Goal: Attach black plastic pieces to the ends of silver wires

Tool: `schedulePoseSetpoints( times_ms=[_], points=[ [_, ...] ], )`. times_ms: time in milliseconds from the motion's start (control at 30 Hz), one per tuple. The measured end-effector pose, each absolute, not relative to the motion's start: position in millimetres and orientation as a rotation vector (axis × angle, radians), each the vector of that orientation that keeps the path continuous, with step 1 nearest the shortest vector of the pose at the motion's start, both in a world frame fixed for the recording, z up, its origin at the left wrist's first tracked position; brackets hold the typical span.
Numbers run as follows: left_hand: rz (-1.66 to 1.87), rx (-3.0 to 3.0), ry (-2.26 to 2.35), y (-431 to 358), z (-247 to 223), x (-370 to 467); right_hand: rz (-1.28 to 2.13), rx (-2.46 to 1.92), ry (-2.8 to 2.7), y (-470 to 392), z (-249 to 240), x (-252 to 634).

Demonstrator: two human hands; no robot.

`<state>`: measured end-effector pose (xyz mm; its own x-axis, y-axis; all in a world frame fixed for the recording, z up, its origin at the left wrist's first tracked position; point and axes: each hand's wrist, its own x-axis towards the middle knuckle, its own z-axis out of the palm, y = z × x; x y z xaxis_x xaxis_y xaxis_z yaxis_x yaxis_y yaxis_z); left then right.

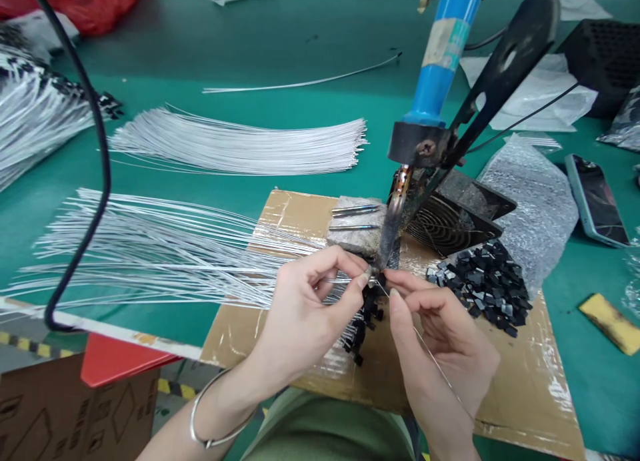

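Above cardboard (pixel 525 394) on the green worktop (pixel 165 91), the left hand (pixel 307 307) pinches a tiny, indistinct piece (pixel 372 274) between narrowed fingers (pixel 349 305) just by the soldering iron's (pixel 426 107) tip, while the right hand (pixel 445 341) grips a thin wire (pixel 434 359) beside it.

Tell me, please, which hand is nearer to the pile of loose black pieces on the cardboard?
Right. The right hand is just left of the loose black pieces, slightly closer to the wearer; the left hand is farther left, near the tip of the soldering iron.
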<state>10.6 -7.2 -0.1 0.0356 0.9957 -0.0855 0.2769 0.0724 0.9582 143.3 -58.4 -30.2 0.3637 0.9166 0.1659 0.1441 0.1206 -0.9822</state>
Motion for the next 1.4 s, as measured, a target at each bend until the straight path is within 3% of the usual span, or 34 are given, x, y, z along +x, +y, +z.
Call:
schedulePoseSetpoints(
  times_ms=[1400],
  points=[
    [0.983,1.383,1.404,-7.0,2.0,10.7,0.587,-1.327,-1.155,-59.6,-34.6,136.5]
  ],
)
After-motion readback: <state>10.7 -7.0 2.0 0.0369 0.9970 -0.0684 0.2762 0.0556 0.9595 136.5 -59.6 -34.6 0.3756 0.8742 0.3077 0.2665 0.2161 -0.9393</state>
